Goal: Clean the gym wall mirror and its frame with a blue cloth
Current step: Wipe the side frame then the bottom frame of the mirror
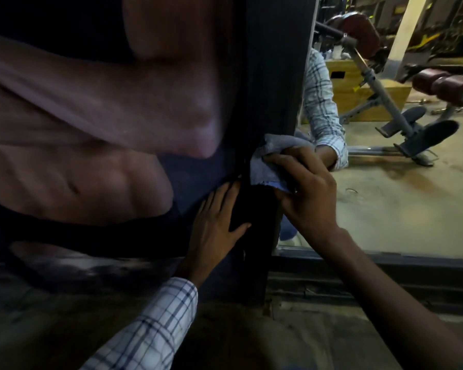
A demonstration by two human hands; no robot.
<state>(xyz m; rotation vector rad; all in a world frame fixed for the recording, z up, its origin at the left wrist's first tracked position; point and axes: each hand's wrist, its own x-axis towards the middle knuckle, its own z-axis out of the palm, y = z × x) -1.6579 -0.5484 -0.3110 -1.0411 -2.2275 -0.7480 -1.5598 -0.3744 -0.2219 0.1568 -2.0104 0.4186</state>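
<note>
Cloth (270,161) sat centre of picture, bunched under my right hand (305,190), fingers curled round it, pressed on dark frame (275,76) upright at mirror (398,196) edge. Tight wad suited narrow face, I judged. Left hand (217,222) lay flat, fingers spread, on poster (91,116) at lower centre, holding nothing; likely bracing me. Mirror filled right side, bench (385,84) reflected upper right. Frame step was in hand.

I'm looking at a gym. The wall mirror (398,204) reflects a padded workout bench (378,84) and a wooden box (353,104).
</note>
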